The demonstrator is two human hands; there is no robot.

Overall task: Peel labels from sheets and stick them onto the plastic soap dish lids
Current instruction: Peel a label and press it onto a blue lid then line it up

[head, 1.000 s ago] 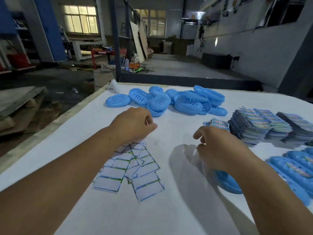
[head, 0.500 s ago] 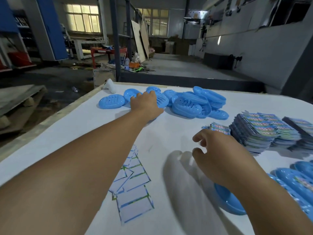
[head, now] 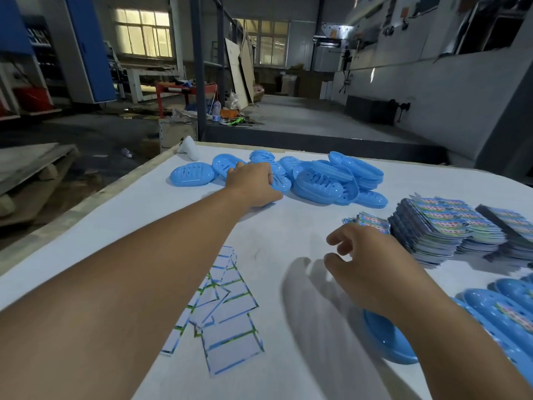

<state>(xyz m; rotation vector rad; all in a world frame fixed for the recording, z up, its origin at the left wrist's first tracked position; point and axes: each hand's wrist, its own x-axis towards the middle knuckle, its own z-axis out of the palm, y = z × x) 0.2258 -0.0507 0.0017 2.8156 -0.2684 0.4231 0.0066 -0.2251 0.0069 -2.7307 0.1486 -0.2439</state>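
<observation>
A: At the far side of the white-covered counter (head: 288, 241), left hand (head: 253, 183) lay on the heap of blue oval plastic soap dish lids (head: 323, 183), fingers curled over one lid's edge. Whether it truly gripped, I could not tell.

B: And the right hand (head: 372, 267)?

A: Hovered with fingers loosely curled, holding nothing, just short of the stacks of printed colourful label sheets (head: 438, 226).

B: How best to take the lid?

A: My judgement: pinch one lid by its rim and lift it clear, so neighbours weren't dragged. Bring it to the bare middle.

B: Room?

A: Open counter lay between the arms. Spent white backing papers with blue-green borders (head: 227, 313) sprawled under the left forearm; labelled blue lids (head: 507, 313) crowded the right. The counter's left edge (head: 86, 206) ran near the heap; a knocked lid could slide off.
</observation>
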